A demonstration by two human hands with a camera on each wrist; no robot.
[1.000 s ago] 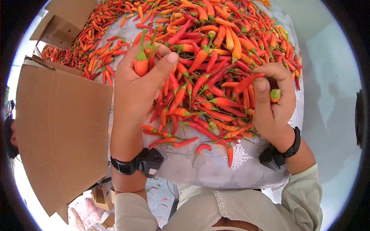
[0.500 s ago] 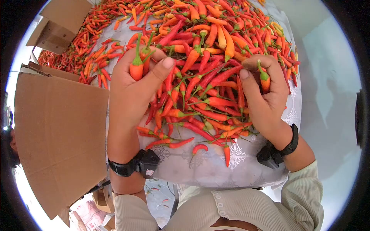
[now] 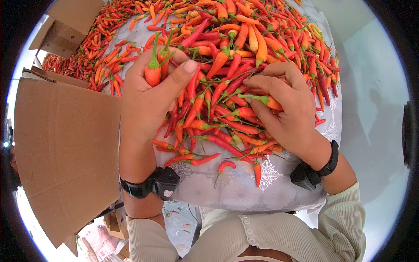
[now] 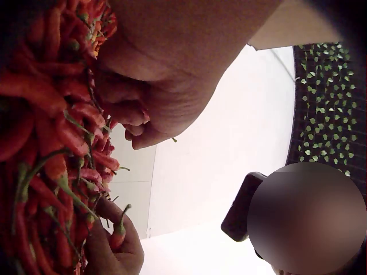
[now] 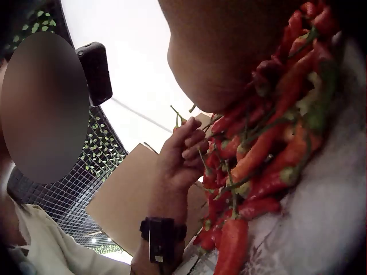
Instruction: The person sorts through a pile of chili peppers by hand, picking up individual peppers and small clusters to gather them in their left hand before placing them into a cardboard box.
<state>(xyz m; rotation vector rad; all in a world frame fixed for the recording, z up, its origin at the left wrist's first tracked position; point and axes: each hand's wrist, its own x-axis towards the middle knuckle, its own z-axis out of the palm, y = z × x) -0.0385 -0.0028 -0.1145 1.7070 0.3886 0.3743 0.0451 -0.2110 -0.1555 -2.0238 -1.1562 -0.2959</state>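
My left hand [image 3: 148, 102] grips two orange-red chili peppers [image 3: 152, 75] with their green stems pointing up, at the left side of a big heap of chilies [image 3: 235, 65]. My right hand [image 3: 290, 111] is turned over the heap's near right part. Its fingers curl around an orange chili [image 3: 274, 103] whose green stem sticks out to the left. The index fingertip and thumb reach down among red chilies, and what lies under them is hidden. In the right wrist view, the left hand [image 5: 178, 160] shows beyond the heap, stems rising above its fingers.
A tall brown cardboard box [image 3: 67, 153] stands left, another carton [image 3: 65, 30] behind it. The heap lies on a pale patterned tablecloth [image 3: 209, 187]. A curved red chili [image 3: 226, 165] and an orange one [image 3: 257, 174] lie near the front edge. A pale wall [image 3: 371, 122] rises at right.
My right hand has moved left and rolled over the heap, the orange chili turning in its fingers. The red chili earlier at its fingertips no longer shows there. My left hand keeps its grip.
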